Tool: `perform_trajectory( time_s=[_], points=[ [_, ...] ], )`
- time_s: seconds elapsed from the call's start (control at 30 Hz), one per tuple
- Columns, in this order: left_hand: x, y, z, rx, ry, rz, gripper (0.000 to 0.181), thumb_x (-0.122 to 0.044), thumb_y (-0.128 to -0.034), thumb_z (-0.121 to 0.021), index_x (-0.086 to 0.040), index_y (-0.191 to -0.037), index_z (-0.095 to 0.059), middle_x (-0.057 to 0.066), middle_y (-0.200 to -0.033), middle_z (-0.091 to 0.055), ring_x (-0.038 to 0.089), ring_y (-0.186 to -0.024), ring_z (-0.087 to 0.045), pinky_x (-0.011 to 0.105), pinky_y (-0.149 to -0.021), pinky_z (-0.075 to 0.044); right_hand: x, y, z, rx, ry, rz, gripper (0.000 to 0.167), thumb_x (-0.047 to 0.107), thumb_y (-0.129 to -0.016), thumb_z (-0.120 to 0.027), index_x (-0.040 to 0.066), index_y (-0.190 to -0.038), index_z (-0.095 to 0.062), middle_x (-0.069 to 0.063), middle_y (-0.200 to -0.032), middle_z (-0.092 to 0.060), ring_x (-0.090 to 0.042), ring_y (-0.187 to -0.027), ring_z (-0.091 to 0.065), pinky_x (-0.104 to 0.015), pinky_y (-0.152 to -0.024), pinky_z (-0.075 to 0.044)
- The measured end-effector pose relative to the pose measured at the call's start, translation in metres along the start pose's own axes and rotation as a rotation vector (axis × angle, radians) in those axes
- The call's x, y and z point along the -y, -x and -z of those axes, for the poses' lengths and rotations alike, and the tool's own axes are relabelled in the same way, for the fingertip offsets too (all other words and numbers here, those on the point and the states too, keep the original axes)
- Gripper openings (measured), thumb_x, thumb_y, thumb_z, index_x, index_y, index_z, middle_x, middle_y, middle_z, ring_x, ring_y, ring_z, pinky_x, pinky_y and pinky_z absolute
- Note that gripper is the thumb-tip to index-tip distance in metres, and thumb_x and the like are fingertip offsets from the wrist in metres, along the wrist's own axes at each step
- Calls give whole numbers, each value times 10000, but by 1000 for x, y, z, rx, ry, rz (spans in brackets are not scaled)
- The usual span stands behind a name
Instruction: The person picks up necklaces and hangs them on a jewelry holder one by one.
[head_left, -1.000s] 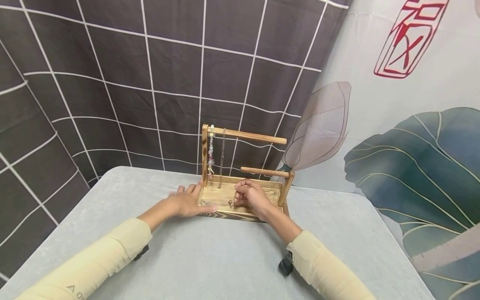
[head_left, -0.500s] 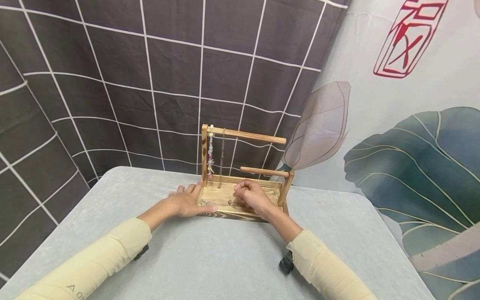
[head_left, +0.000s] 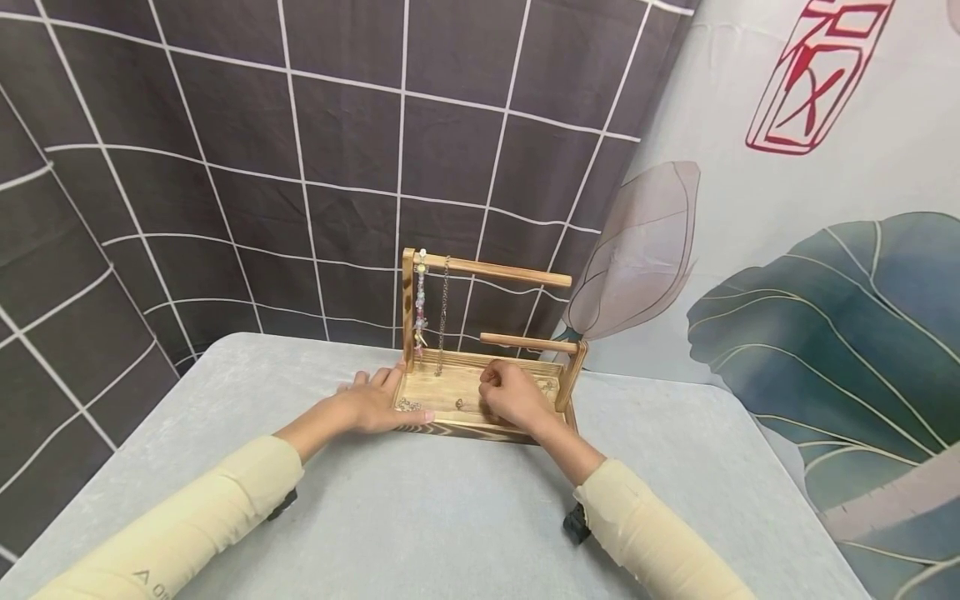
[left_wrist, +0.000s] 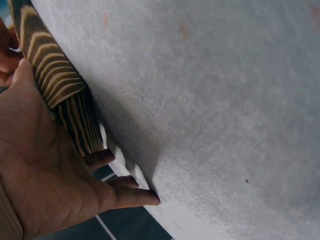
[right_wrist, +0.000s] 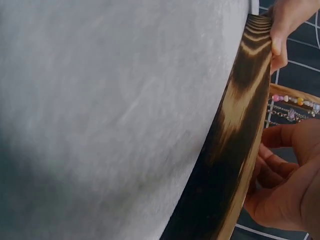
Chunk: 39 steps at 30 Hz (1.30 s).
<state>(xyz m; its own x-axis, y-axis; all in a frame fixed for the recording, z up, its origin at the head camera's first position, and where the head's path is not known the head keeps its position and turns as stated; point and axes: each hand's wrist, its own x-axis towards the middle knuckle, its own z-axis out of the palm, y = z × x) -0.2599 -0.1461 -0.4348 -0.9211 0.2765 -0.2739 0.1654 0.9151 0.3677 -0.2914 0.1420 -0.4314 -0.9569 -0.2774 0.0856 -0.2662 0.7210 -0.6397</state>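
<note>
My left hand rests against the left front corner of a wooden jewelry stand with a tray. Its thumb lies on the front rim, and the fingers reach along the left side, fairly straight. Over the tray floor, right of the middle, is my right hand with bent fingers; its fingertips are partly hidden, so anything between them cannot be made out. A small ring-like piece sits on the tray floor to the left of it. Beside my left thumb lies a small heap of silvery jewelry.
From the stand's upper bar hang a beaded strand and a metal chain. A shorter, lower bar stands out at the right. Fine jewelry lies at the tray's right end. Grey cloth covers the table.
My right hand has drawn slightly to the right over the tray, away from the small ring-like piece. The left hand and the stand have stayed in place.
</note>
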Motion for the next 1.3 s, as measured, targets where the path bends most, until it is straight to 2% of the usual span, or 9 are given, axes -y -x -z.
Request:
perform_trajectory(
  time_s=[0.17,0.37,0.47,0.53,0.63,0.73,0.83,1.07,1.3],
  points=[
    [0,-2,0,11,3,7,1424,-1039,-887,-484,-74,-1822,-14,305,-1857,-203,682,-1682,-135,907,-1295,-166,-40,-21,-16,-43,120,44,167,210,-982,-687,119,-1091,-774,-15,-920,-780,-161,-763,-661,-354,-672,-548],
    [2,-4,-1,15,0,10,1433,-1046,-884,-472,-76,-1821,12,301,-1866,-171,688,-1685,-96,909,-1298,-135,-60,-33,-22,-34,119,2,164,184,-928,-725,138,-1078,-771,31,-808,-736,-142,-663,-639,-323,-577,-520],
    [3,-3,-1,7,5,8,1425,-1036,-892,-481,-68,-1820,4,304,-1866,-167,696,-1681,-88,913,-1294,-128,-67,-39,-21,-6,16,-55,129,221,-933,-723,165,-1031,-785,44,-788,-743,-136,-646,-651,-302,-573,-523],
    [4,-3,-2,2,11,5,1424,-1029,-893,-493,-62,-1820,-8,307,-1864,-172,698,-1680,-94,917,-1290,-132,-69,-41,-21,19,-111,-118,103,235,-937,-732,168,-988,-790,16,-814,-753,-158,-665,-649,-306,-584,-521],
    [4,-4,-2,2,13,5,1432,-1037,-886,-491,-63,-1820,-12,307,-1863,-177,697,-1680,-101,916,-1291,-138,-50,-26,-8,40,-284,-186,113,216,-971,-715,120,-972,-776,-30,-881,-736,-183,-709,-624,-304,-614,-498],
    [4,-5,-3,8,11,6,1443,-1048,-879,-481,-62,-1819,-3,309,-1863,-171,698,-1680,-93,915,-1292,-133,-48,-22,-1,41,-311,-216,100,184,-974,-693,107,-980,-757,-38,-869,-705,-183,-704,-598,-306,-603,-475],
    [4,-4,-2,13,9,6,1435,-1041,-885,-484,-59,-1819,-10,309,-1862,-178,693,-1682,-98,911,-1295,-142,-66,-32,-2,28,-160,-208,98,200,-930,-690,160,-987,-758,-18,-838,-727,-186,-684,-639,-321,-576,-490],
    [1,2,1,1,18,-3,1422,-1029,-894,-490,-45,-1817,-43,304,-1855,-208,676,-1682,-140,914,-1289,-162,-76,-34,2,50,207,-147,90,133,-800,-733,175,-843,-666,-12,-788,-656,-212,-679,-595,-340,-558,-452],
    [0,1,1,15,17,-1,1421,-1030,-899,-480,-49,-1817,-18,310,-1862,-173,685,-1687,-91,918,-1291,-126,-71,-27,7,131,269,-101,109,184,-867,-799,193,-824,-700,10,-785,-687,-186,-713,-615,-331,-624,-491]
  ],
)
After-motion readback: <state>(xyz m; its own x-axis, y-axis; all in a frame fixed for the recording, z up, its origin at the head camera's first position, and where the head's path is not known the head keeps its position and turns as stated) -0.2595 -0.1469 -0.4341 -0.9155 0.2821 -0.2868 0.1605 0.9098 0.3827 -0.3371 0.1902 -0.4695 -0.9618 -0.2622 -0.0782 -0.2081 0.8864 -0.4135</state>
